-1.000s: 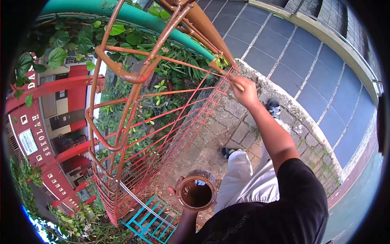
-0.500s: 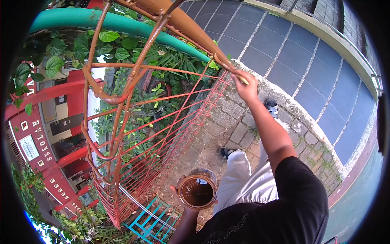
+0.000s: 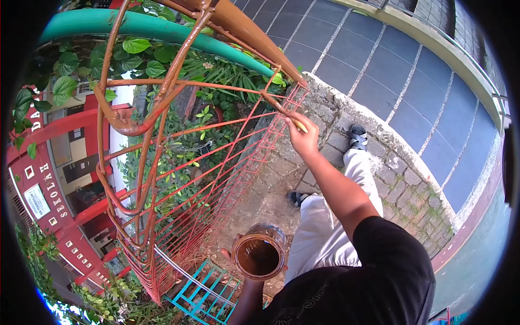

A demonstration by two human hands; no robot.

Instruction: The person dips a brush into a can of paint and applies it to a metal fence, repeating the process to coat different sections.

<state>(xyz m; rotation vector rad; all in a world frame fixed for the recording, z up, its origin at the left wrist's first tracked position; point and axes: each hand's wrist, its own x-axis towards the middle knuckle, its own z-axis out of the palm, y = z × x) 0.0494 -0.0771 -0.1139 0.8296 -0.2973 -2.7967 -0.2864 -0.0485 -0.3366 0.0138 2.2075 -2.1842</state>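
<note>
My right hand (image 3: 305, 141) is closed around a paintbrush (image 3: 279, 108), its pale handle end showing beside the fingers. The brown-coated bristle end reaches up and left against a thin bar of the metal fence (image 3: 211, 125), close to its upper right corner. Low in the view, my left hand (image 3: 252, 287) grips a paint can (image 3: 259, 236) from beneath, fingers wrapped round its sides. The can's open mouth faces me, with dark brown paint inside and smears around the rim. Glossy brown covers the nearer bent bars, while the lower bars look red.
A thick brown pole (image 3: 254, 35) and a green pipe (image 3: 157, 37) cross above the fence. Leafy plants (image 3: 200, 105) grow behind the bars. A turquoise metal grating (image 3: 203, 292) lies low left. Stone paving (image 3: 398, 181) surrounds my feet, bordered by a raised curb.
My right hand and the paintbrush have moved left and down, from the thick pole's lower end to the thin fence bars. My left hand still holds the can, slightly further left.
</note>
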